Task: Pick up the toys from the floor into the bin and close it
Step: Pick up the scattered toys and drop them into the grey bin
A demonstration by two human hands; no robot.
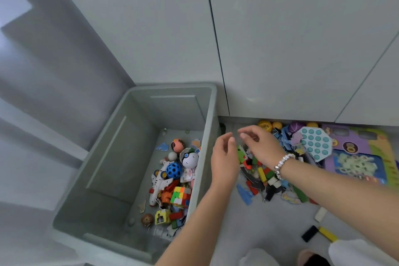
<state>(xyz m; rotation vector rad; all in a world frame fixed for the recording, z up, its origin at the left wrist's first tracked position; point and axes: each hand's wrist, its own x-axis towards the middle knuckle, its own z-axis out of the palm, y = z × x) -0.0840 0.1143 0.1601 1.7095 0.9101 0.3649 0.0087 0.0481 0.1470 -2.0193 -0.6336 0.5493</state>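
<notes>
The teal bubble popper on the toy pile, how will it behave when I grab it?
The teal bubble popper looks like thin silicone, so it will probably flop and bend. Likely light. Flat, so unlikely to roll, though lifting it may shift toys beneath.

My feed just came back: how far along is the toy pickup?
Partly done. Some toys, including a puzzle cube, already lie in the open bin. Both the left hand and right hand hover empty over the floor pile. Still left: that pile, the teal pop toy, the play mat and closing the bin.
</notes>
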